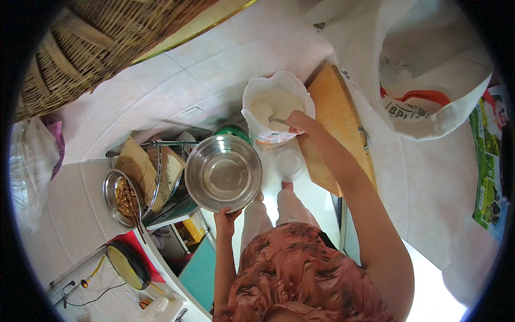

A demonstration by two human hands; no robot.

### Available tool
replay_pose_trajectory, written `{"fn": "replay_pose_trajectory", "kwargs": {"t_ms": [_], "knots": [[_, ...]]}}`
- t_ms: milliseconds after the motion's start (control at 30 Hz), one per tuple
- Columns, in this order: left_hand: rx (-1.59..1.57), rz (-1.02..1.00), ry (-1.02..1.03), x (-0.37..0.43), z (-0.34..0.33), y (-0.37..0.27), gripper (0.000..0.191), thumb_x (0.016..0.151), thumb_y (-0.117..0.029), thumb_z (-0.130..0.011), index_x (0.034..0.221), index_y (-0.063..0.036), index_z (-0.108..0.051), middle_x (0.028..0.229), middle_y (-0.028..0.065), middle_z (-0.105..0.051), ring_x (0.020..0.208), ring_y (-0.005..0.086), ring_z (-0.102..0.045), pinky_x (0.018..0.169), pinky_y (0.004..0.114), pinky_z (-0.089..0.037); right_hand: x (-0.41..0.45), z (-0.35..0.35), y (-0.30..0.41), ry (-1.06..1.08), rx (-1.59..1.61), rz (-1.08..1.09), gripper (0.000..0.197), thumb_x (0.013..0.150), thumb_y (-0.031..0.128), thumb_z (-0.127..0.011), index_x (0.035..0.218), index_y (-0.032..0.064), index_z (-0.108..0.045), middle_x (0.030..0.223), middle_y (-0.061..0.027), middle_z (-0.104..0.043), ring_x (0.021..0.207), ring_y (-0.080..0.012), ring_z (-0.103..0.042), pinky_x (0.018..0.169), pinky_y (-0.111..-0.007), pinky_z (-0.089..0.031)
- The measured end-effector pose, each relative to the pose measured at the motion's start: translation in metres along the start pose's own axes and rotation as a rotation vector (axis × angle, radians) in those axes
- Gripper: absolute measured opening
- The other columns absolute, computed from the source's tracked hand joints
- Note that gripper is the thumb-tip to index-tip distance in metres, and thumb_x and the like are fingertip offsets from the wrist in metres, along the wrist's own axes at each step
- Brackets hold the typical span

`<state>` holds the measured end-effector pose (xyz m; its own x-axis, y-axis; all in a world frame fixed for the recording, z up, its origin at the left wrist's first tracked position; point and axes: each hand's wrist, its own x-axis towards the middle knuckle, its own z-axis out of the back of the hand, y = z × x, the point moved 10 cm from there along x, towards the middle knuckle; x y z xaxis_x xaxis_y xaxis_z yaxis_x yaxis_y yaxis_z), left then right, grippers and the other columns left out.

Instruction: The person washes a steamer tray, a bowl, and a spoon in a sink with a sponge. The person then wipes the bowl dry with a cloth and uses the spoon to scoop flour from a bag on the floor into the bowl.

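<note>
My left hand (227, 220) grips the near rim of a round stainless steel basin (223, 173), whose inside faces up and looks empty. At the upper centre stands a white plastic-lined container (257, 137) with off-white, powdery contents (275, 98). My right hand (299, 122) is closed on the handle of a metal scoop or ladle (280, 120) over that container. The scoop's far end reaches into the off-white contents; its shape is partly hidden. The basin is left of and below the container, apart from it.
Cutting boards (134, 165) stand in a wire rack (161, 177) at left, beside a metal bowl (105, 193) of food with chopsticks (141, 229). A wooden board (334, 120) leans right of the container. A wicker basket (92, 44) hangs upper left, a white bag (422, 129) upper right.
</note>
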<state>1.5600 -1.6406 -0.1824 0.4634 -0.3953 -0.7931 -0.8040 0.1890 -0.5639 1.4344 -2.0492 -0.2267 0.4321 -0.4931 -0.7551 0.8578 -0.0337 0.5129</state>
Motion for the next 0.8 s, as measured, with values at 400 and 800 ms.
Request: {"fn": "replay_pose_trajectory", "kwargs": {"t_ms": [400, 800], "knots": [[0.003, -0.014, 0.105, 0.01, -0.036, -0.011, 0.035, 0.075, -0.007, -0.047, 0.107, 0.0069, -0.047, 0.094, 0.0168, -0.061, 0.081, 0.0274, -0.064, 0.069, 0.033, -0.056, -0.099, 0.009, -0.047, -0.057, 0.646, -0.025, 0.016, 0.085, 0.013, -0.048, 0.08, -0.0004, -0.054, 0.06, -0.008, -0.051, 0.039, -0.0094, -0.038, 0.032, -0.022, -0.026], [0.022, -0.012, 0.217, 0.026, -0.061, 0.001, 0.028, 0.076, -0.006, -0.045, 0.093, 0.0135, -0.053, 0.087, 0.0199, -0.061, 0.076, 0.0298, -0.064, 0.067, 0.033, -0.056, -0.155, 0.023, -0.038, -0.13, 0.684, -0.014, 0.022, 0.09, 0.019, -0.048, 0.102, 0.0013, -0.056, 0.064, -0.0031, -0.049, 0.042, -0.0031, -0.034, 0.033, -0.017, -0.023]]}}
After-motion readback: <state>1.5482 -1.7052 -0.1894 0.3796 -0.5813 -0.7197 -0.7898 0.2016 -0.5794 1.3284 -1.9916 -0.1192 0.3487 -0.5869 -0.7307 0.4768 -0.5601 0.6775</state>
